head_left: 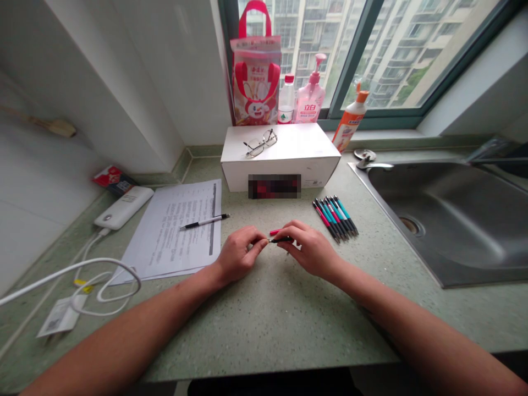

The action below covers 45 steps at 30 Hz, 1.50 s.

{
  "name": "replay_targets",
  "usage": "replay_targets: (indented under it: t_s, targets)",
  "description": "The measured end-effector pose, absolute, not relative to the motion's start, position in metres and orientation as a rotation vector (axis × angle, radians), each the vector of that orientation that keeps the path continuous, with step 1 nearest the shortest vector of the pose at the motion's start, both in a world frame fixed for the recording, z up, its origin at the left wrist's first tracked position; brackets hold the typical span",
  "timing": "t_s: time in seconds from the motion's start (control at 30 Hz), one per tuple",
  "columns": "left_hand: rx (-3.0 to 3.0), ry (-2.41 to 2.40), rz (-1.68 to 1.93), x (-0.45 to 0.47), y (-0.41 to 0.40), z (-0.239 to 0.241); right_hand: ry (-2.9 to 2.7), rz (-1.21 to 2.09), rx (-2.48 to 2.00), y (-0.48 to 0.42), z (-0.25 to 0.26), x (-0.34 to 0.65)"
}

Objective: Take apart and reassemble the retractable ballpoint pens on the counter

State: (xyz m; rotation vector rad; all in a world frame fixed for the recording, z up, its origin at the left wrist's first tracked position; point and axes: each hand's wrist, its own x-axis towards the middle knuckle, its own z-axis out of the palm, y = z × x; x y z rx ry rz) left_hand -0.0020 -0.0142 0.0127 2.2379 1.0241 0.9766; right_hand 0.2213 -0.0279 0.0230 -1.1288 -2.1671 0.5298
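Observation:
Above the middle of the counter, my right hand [311, 248] grips a black pen piece [282, 240], its narrow end pointing left. My left hand [241, 253] is closed in a pinch, thumb and forefinger on the small silvery pen tip [270, 241] at that end. Just behind the fingers shows a short red pen barrel [276, 232], partly hidden by my right hand. Right of my hands lies a row of several pens [335, 217], some red and some teal, with dark grips. A black-and-white pen [206, 221] rests on the printed sheets to the left.
Printed sheets [165, 231] lie left, beside a white power bank [124, 208] with a looped cable [108, 261]. Behind stands a white box [284, 146] with eyeglasses [260, 144] on top. Bottles line the window. A steel sink [462, 220] is at the right.

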Motion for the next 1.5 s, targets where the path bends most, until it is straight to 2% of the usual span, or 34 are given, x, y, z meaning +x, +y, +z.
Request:
replay_targets:
  t_s: [0.37, 0.53, 1.37, 1.5]
  targets:
    - [2.44, 1.256, 0.908, -0.006, -0.007, 0.005, -2.447, 0.477, -0.968, -0.029, 0.021, 0.22]
    - [2.556, 1.404, 0.768, -0.014, 0.001, 0.001, -2.553, 0.509, -0.976, -0.031, 0.021, 0.218]
    - [2.552, 1.372, 0.7, -0.009, 0.002, 0.002, -2.583, 0.499, -1.004, -0.033, 0.028, 0.221]
    - [2.526, 1.321, 0.796, -0.009, 0.001, 0.002, -2.498, 0.413, -1.059, -0.031, 0.025, 0.221]
